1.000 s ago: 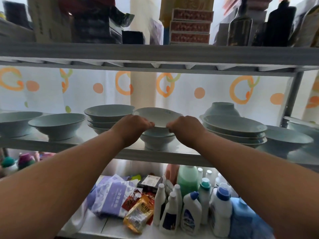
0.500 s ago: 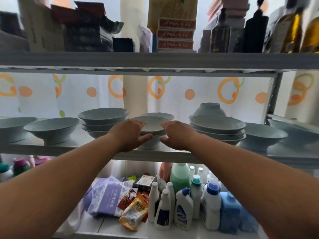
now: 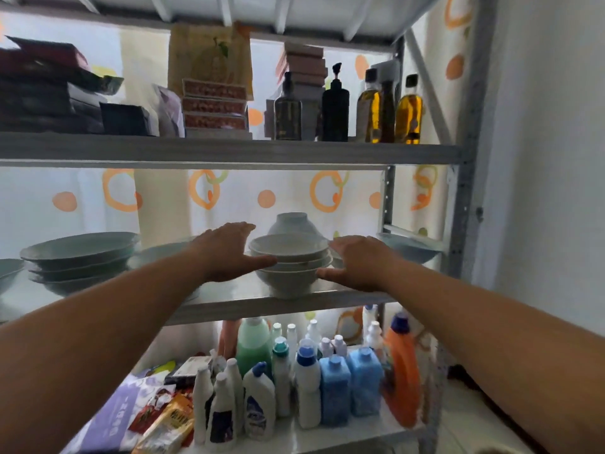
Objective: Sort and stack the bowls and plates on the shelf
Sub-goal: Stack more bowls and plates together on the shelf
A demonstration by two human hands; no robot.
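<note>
Both hands are spread open on either side of a stack of white bowls (image 3: pixel 289 263). The left hand (image 3: pixel 229 253) has its thumb against the stack's left side, fingers reaching past the rim; the right hand (image 3: pixel 357 262) sits just beside the right side, and contact cannot be told. Neither grip is closed on anything. The stack stands near the front edge of the middle shelf (image 3: pixel 262 304). An upside-down bowl (image 3: pixel 293 222) sits behind it, and stacked pale green plates (image 3: pixel 78 257) lie to the left.
</note>
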